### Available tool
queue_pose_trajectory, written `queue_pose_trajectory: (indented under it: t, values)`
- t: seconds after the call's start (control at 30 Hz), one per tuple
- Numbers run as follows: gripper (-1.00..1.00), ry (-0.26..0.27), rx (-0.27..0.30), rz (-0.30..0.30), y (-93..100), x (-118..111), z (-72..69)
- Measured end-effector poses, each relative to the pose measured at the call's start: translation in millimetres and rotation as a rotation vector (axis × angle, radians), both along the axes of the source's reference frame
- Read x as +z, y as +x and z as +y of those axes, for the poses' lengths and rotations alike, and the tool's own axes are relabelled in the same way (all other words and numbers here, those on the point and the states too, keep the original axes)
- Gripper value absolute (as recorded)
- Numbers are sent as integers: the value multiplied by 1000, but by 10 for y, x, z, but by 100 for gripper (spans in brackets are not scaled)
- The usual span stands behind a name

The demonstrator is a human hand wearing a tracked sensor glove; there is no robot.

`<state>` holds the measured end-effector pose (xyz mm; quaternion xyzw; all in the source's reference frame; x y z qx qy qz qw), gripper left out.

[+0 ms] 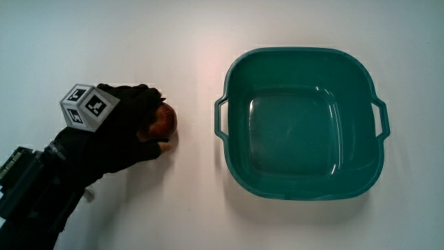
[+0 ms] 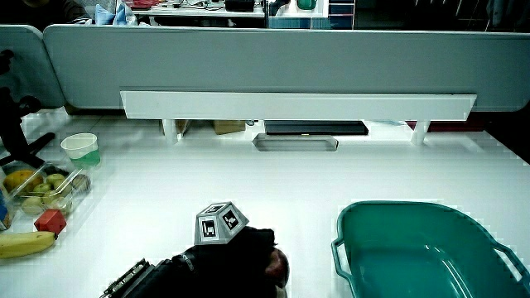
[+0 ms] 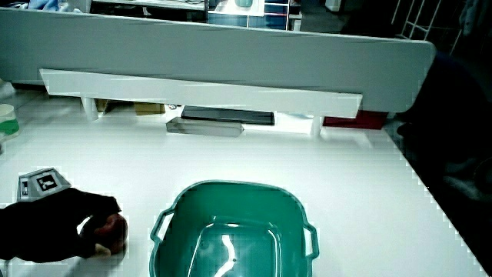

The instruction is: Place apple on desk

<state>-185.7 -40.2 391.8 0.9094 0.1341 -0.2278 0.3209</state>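
A reddish apple rests on the white table beside the green tub. The gloved hand lies over the apple with its fingers curled around it; the patterned cube sits on the back of the hand. In both side views the apple peeks out from under the black fingers, low against the tabletop. The tub holds nothing that I can see.
In a side view, a clear box of fruit, a red block, a banana and a white cup stand at the table's edge. A low grey partition and a white shelf close off the table.
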Motion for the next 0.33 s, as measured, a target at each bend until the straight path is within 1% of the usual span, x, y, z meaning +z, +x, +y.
queue_pose_trajectory:
  t: [0.03,0.1,0.17,0.2,0.23,0.27,0.3,0.33]
  values:
    - [-48,19,6,-22,3,7,9]
    - [-56,-2,6,-20,0,24,28]
    - [-63,-14,-9,-68,-13,7,63]
    - [-67,-7,4,-66,-19,8,78]
    - [-70,-14,-11,-58,-41,30,96]
    - [-74,-43,-40,-40,-69,57,119]
    - [-78,-55,-48,-50,-94,74,140]
    - [-81,-59,-67,-6,-130,111,164]
